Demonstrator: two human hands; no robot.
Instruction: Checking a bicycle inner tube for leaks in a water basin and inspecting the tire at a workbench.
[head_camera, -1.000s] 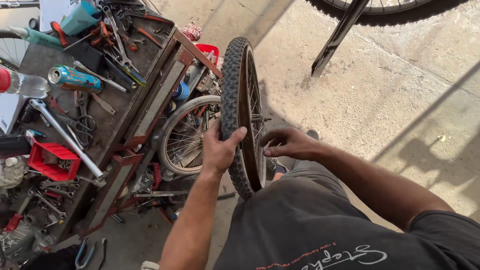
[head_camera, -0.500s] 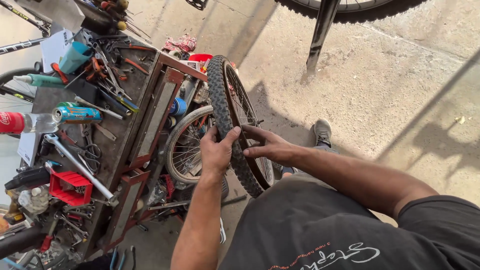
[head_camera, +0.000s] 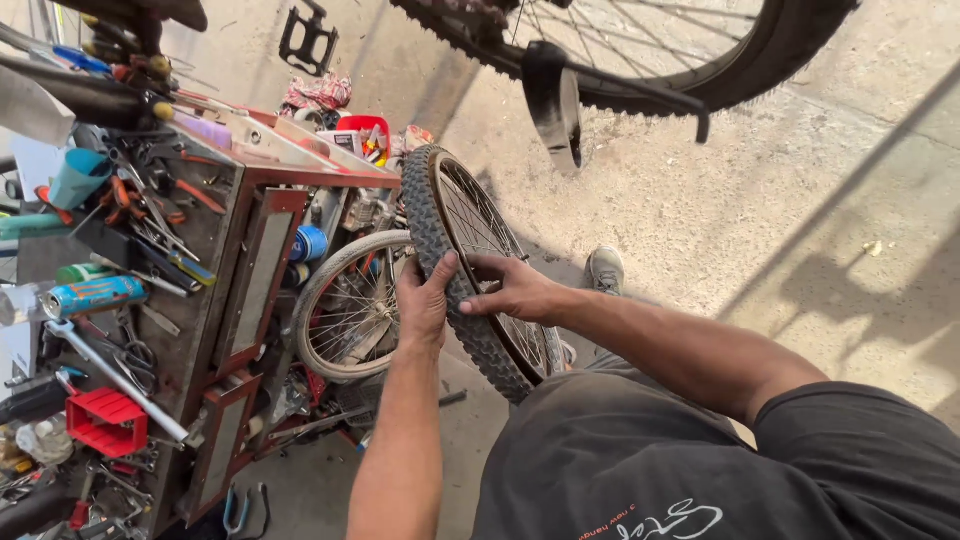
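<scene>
A bicycle wheel with a knobby black tyre (head_camera: 428, 215) stands upright in front of me, its spokes and rim facing right. My left hand (head_camera: 424, 302) grips the tyre's tread on the near left side. My right hand (head_camera: 512, 291) presses its fingers on the tyre edge by the rim, just right of the left hand. Both thumbs meet at the tyre.
A second, bare-rimmed wheel (head_camera: 345, 310) leans against a red-framed workbench (head_camera: 262, 270) covered with tools, spray cans (head_camera: 92, 296) and a red box (head_camera: 106, 420). Another bicycle's rear wheel (head_camera: 660, 50) and a pedal (head_camera: 308, 42) hang above. My shoe (head_camera: 604, 268) rests on concrete.
The view has tilted up and back, showing more of the hanging bicycle. Both hands stay on the knobby tyre, shifted slightly along its edge.
</scene>
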